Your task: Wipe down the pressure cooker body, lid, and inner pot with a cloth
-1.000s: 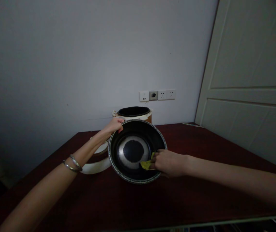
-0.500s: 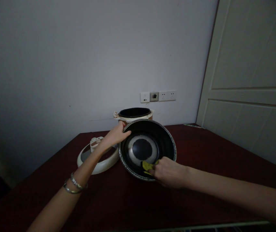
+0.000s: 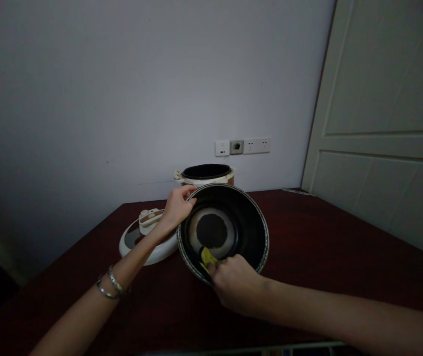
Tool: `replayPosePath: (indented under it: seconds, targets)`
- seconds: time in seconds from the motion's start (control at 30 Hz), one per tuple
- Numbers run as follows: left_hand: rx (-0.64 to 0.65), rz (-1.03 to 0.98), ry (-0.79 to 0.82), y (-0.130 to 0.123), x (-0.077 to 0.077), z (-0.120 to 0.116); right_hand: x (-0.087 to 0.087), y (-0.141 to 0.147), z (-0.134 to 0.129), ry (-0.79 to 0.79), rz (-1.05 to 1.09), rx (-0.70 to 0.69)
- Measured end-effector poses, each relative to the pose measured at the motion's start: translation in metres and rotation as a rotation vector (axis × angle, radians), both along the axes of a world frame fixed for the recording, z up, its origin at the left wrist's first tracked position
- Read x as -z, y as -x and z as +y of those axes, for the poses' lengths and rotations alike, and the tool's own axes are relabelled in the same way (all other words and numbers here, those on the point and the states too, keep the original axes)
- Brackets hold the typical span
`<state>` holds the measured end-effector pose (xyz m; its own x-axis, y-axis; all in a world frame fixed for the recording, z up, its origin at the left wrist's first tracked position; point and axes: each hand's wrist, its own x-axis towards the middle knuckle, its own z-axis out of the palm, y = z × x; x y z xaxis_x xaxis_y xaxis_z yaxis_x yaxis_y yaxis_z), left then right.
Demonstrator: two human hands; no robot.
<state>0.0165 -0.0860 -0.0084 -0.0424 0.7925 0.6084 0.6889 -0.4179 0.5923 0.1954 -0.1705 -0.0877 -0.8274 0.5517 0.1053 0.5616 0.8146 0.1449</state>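
Note:
A black cooker inner pot (image 3: 250, 217) is tilted so its open mouth faces me, showing a pale ring around a dark disc on its bottom. My left hand (image 3: 177, 206) grips the pot's upper-left rim, thumb inside and fingers behind. Low in the pot, my right hand (image 3: 235, 284) is closed around a yellow-green cloth (image 3: 208, 257), which lies against the lower-left inner wall. Part of the cloth is hidden by the fingers. Behind the pot stands the cooker body (image 3: 229, 177), white-rimmed with a dark opening.
To the left, a white cooker lid (image 3: 159, 254) with a handle lies on the dark red table (image 3: 300, 237), partly behind my left forearm. Wall sockets (image 3: 256, 145) sit above the table's back edge. A white panelled door (image 3: 382, 188) stands at the right.
My right hand has moved the cloth left and slightly down inside the pot. The pot has shifted a little left, with my left hand still on its rim.

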Motion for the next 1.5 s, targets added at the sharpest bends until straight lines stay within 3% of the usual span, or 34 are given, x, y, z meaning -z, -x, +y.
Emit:
replayPosePath:
  seconds: [0.33,0.57,0.63,0.73,0.8,0.87,1.03,1.2,1.33,1.43,1.5]
  targets:
    - [0.019,-0.109,0.126,0.019,-0.013,0.022,0.002,0.033,0.002,0.012,0.183,0.026]
    - [0.121,0.017,0.145,0.015,-0.017,0.028,0.003,0.041,0.0,0.075,0.241,0.094]
    - [0.208,0.073,0.13,0.011,-0.019,0.029,0.004,0.037,0.002,0.145,0.283,0.089]
    - [0.298,0.171,0.068,0.008,-0.02,0.033,0.004,0.026,0.011,0.367,0.327,-0.031]
    - [0.281,0.262,0.021,0.006,-0.02,0.036,0.0,0.017,0.022,0.52,0.281,-0.116]
    - [0.247,0.368,-0.013,0.005,-0.021,0.039,-0.006,0.009,0.034,0.577,0.128,-0.148]
    - [0.259,0.53,-0.079,0.0,-0.024,0.04,-0.02,-0.007,0.063,0.383,-0.324,0.019]
    - [0.298,0.522,-0.043,-0.01,-0.029,0.037,-0.021,-0.022,0.089,0.068,-0.329,0.273]
    - [0.337,0.481,-0.033,-0.016,-0.032,0.032,-0.017,-0.031,0.094,-0.154,-0.256,0.298]
    - [0.332,0.519,-0.052,-0.021,-0.035,0.027,-0.01,-0.031,0.078,-0.162,-0.281,0.302]
    - [0.319,0.581,-0.077,-0.024,-0.037,0.023,-0.004,-0.025,0.062,-0.008,-0.296,0.305]
